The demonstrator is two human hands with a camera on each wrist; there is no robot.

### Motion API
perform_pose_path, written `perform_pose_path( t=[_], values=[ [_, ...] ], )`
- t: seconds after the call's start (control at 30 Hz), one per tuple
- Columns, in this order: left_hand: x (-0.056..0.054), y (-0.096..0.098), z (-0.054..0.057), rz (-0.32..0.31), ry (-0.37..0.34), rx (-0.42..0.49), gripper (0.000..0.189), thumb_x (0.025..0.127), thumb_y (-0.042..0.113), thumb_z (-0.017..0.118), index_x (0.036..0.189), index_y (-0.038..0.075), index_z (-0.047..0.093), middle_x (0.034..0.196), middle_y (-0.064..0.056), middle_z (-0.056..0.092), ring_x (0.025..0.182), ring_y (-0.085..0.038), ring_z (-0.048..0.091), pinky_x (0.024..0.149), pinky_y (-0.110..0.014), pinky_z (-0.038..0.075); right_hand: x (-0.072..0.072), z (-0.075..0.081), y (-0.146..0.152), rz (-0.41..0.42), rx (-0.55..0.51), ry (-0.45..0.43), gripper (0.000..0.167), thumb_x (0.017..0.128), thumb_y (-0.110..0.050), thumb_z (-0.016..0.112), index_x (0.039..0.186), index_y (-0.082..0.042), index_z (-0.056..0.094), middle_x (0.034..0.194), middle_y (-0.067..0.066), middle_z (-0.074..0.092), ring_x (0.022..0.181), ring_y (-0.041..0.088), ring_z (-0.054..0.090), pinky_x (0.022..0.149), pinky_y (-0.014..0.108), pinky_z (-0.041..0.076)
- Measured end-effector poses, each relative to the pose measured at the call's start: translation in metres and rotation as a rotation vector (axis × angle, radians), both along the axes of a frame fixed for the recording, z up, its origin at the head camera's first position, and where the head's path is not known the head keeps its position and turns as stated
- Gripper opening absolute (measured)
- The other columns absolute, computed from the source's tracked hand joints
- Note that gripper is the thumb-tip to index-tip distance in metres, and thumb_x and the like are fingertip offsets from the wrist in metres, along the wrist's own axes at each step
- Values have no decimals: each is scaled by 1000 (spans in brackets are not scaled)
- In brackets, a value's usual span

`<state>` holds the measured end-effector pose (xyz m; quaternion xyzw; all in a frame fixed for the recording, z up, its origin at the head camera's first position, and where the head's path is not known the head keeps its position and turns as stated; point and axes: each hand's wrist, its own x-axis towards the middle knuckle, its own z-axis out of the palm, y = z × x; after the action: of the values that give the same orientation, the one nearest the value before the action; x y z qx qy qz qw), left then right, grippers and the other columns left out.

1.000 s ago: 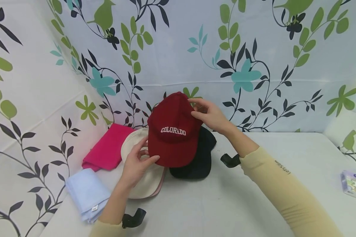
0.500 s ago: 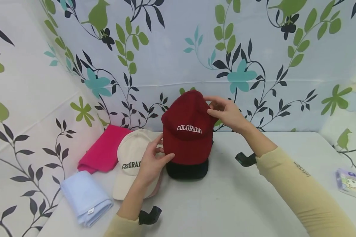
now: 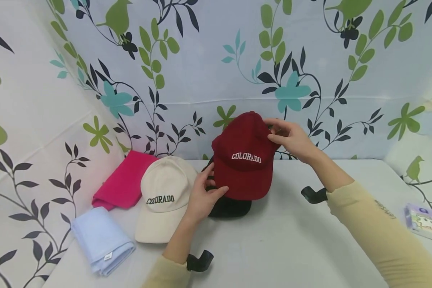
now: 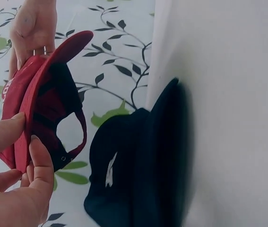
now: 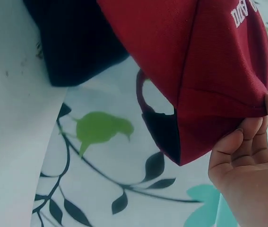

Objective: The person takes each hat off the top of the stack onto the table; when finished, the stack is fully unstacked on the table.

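Observation:
A dark red baseball cap (image 3: 245, 140) with white COLORADO lettering is held up off the table between both hands. My left hand (image 3: 203, 198) pinches the left side of its brim; in the left wrist view, thumb and fingers (image 4: 41, 161) close on the brim edge. The crown's upper right side is gripped by my right hand (image 3: 291, 138), and the right wrist view shows its fingertips (image 5: 230, 142) under the fabric. Behind and below the red cap, a black cap (image 3: 232, 209) rests on the table, mostly hidden in the head view.
Left of the hands a cream COLORADO cap (image 3: 165, 188) lies on the white table (image 3: 281, 248). Beyond it are a folded pink cloth (image 3: 126, 180) and a folded light blue cloth (image 3: 102, 240). A small purple box (image 3: 423, 221) sits at far right; a patterned curtain (image 3: 201, 60) stands behind.
Both hands have carried the red cap rightward, from in front of the cream cap to the right of it. The cream cap's lettering has come into view. Both grips stay the same.

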<state>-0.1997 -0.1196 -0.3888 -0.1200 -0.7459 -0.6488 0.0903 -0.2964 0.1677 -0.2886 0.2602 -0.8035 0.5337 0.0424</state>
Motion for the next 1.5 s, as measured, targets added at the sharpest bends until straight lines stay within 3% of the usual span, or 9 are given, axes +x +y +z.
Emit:
perform_pose_path(
  t=[0.5,0.73,1.17,1.5],
  values=[
    [-12,52,-21,29,-8,-21,76,88,2,78,153,5,40,127,-11,49,99,-24,56,83,-29,58,-6,-14,40,-128,84,-20,46,102,-6,55,147,-2,49,107,16,51,95,21,59,78,21,54],
    [-15,77,-28,76,-36,-16,76,87,3,78,153,6,40,128,-8,50,96,-18,55,81,-26,57,-8,-22,53,-174,108,-31,45,104,-9,54,149,-5,49,113,18,53,100,22,58,80,25,52],
    [-9,110,-41,119,-75,46,73,83,-3,78,148,-3,44,117,-6,50,86,-14,54,73,-22,56,-14,-41,68,-239,155,-43,44,104,-5,51,148,-2,48,108,17,50,99,29,54,73,20,51],
    [-7,131,-52,170,-114,42,71,82,-3,79,145,-4,47,114,-4,50,85,-13,55,69,-20,54,-13,-60,76,-277,114,-65,43,104,-3,50,147,-3,50,108,19,51,97,27,57,73,24,54]
  ],
)
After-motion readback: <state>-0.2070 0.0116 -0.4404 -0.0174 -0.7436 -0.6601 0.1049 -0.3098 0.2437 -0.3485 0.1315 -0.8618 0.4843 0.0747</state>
